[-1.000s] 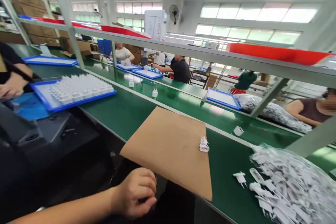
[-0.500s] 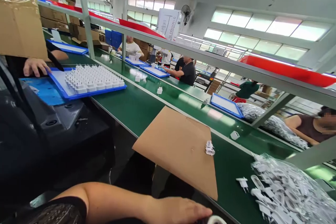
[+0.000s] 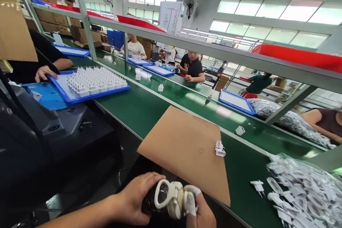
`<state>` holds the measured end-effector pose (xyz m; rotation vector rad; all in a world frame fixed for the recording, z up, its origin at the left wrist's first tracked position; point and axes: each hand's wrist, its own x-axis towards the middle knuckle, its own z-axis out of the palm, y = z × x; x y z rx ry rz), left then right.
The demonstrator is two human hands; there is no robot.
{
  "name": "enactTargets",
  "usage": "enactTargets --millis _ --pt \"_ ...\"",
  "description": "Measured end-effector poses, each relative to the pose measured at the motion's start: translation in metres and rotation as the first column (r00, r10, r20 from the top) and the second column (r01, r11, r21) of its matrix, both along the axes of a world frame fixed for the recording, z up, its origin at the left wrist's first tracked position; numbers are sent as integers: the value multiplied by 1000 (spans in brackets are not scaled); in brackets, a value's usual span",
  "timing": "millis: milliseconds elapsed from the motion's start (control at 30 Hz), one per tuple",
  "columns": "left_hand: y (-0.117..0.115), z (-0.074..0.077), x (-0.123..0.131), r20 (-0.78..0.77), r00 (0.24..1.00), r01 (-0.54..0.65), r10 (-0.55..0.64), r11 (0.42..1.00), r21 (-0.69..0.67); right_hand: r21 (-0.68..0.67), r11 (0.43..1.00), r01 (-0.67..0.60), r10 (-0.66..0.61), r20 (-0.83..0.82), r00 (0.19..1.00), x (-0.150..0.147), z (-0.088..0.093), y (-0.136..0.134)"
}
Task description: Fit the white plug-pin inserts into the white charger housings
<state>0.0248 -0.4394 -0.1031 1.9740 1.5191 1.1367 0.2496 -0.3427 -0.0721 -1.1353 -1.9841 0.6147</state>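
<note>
Low in front of me, both hands are on a dark water bottle with a cream cap and a carry loop. My left hand wraps round the dark body. My right hand, with white coverings on its finger and thumb tips, grips the cap end. Just beyond lies a brown cardboard sheet on the green bench. Two small white plug parts rest at its right edge. A heap of white plug parts in clear plastic lies to the right, with one loose plug piece beside it.
A blue tray holds rows of white chargers at left, where a co-worker's hand touches its edge. White adapters stand spaced along the green belt. A metal shelf rail crosses above. Other people sit across the line.
The bottle has come up into view, now with both hands on it; earlier only the left arm and hand and a bit of white rim showed. The co-worker's hand has shifted right to the tray.
</note>
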Motion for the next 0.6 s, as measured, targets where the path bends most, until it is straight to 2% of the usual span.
enactTargets --millis 67,267,433,533,600 --pt "-2 3 2 49 999 -2 5 999 -49 73 997 -26 28 -18 999 -11 2 2" --pt "-7 17 -5 214 977 38 6 979 -201 207 951 -232 267 -166 949 -22 0 4" --pt "-13 20 -16 391 920 162 -24 932 -325 370 870 -326 412 -179 893 -28 -3 6" --pt "-13 14 -19 505 862 264 -49 894 -363 460 786 -414 512 -108 852 -26 -3 12" --pt "-10 8 -22 558 827 318 -62 871 -375 446 747 -493 568 -42 822 -20 -3 13"
